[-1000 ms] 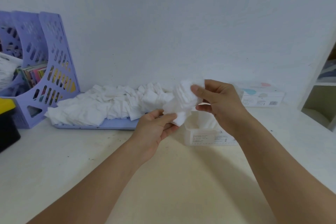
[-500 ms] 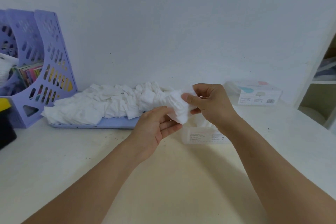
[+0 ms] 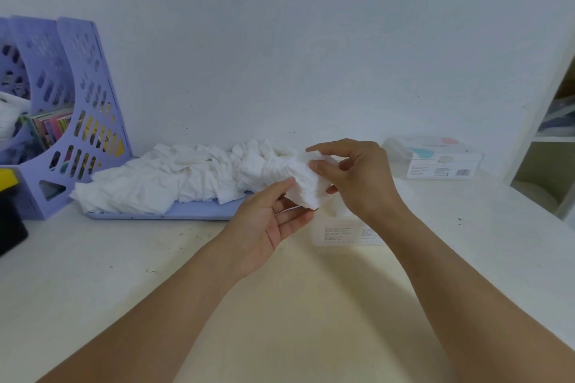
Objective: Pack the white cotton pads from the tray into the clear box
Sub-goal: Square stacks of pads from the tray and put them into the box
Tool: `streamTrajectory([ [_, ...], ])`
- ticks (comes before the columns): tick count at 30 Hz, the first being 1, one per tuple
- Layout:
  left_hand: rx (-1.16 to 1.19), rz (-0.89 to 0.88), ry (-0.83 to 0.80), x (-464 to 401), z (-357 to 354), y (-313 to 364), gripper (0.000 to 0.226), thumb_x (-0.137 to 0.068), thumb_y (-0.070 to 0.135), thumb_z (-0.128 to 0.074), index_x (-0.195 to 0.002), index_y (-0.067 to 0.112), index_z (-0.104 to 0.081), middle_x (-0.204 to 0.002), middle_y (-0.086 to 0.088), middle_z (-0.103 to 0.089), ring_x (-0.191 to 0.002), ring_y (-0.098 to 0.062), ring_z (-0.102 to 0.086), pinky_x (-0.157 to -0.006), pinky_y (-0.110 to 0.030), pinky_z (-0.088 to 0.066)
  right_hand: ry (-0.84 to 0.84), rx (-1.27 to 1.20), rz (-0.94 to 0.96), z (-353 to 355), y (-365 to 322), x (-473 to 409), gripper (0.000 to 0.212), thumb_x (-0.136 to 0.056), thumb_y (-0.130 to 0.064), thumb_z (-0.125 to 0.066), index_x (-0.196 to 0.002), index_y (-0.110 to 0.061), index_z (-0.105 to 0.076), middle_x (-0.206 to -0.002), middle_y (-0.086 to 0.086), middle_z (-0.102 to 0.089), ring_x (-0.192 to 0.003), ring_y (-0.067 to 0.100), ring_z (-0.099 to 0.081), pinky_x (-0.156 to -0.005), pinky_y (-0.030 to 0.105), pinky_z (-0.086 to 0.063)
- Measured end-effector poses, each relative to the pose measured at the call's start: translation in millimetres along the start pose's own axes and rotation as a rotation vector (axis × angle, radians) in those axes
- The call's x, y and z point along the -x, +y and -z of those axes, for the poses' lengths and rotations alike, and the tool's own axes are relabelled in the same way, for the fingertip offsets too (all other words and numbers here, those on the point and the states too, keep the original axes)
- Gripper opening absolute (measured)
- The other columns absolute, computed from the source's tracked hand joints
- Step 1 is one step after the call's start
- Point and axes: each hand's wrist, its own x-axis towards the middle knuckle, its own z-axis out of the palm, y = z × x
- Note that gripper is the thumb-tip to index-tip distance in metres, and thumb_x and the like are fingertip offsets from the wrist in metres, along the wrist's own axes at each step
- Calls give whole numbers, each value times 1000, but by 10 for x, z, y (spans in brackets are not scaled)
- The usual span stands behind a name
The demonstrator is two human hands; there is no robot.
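Right hand pinches stack of cotton pads above clear box; left hand, fingers loosely extended, touches stack from 7 o'clock. Loose pad heap on tray at 9 o'clock, on worktop

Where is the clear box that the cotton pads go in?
In the head view the clear box stands on the table right of centre, just below the right hand and the stack of pads it holds, right of the purple tray.

Soft, even, bluish light (edges bowed, slightly blurred throughout)
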Motion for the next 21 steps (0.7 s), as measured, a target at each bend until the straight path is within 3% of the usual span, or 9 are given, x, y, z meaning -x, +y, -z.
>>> streamTrajectory([
  [3,2,-2,10,1,-8,-4,29,-95,17,-63,-120,4,-66,-123,-23,-68,-100,-29,-71,-71,-29,-61,-22,50,28,15,-3,12,18,-91,-11,-70,-99,-24,-81,-90,-14,-78,-72,14,-73,-69,39,-63],
  [6,6,-11,6,-8,15,-15,26,-98,14,-60,-121,3,-65,-122,-21,-70,-100,-28,-72,-72,-29,-61,-10,40,26,3,-22,18,17,-93,-10,-67,-97,-22,-79,-87,-10,-77,-76,13,-73,-68,42,-63],
  [9,-29,-23,2,-26,35,-17,26,-100,13,-58,-122,3,-65,-120,-19,-72,-98,-24,-73,-75,-29,-61,12,-34,-13,-5,-40,6,14,-96,-11,-67,-102,-16,-78,-89,3,-78,-78,21,-75,-64,48,-63],
  [12,-50,-33,16,-44,50,-23,25,-99,10,-58,-120,1,-67,-118,-18,-72,-97,-23,-73,-77,-29,-61,27,-66,-24,-30,-19,5,14,-95,-12,-69,-105,-15,-79,-95,1,-78,-83,21,-75,-68,49,-63],
  [15,-67,-36,13,-47,58,-28,23,-99,10,-58,-118,2,-68,-116,-16,-74,-99,-22,-73,-80,-30,-62,48,-74,-16,-42,-29,11,11,-95,-18,-71,-100,-19,-80,-97,-7,-78,-85,17,-73,-71,42,-63],
  [17,-82,-35,6,-43,63,-29,23,-98,11,-59,-118,2,-68,-116,-16,-74,-100,-22,-73,-81,-29,-61,82,-151,-38,-5,-70,-3,8,-95,-18,-71,-94,-20,-79,-87,-11,-77,-74,7,-68,-65,26,-56],
  [19,-104,-40,11,-41,68,-29,24,-99,12,-60,-117,1,-69,-117,-17,-73,-101,-23,-73,-80,-28,-61,76,-263,-80,67,-93,-22,10,-95,-17,-71,-91,-10,-77,-74,-7,-70,-62,4,-58,-59,17,-46],
  [21,-124,-48,12,-45,73,-36,25,-99,13,-59,-119,1,-68,-119,-17,-72,-105,-25,-72,-81,-28,-60,-7,-287,-113,99,-91,-20,23,-93,-18,-73,-91,5,-72,-70,5,-61,-60,8,-52,-56,19,-42],
])
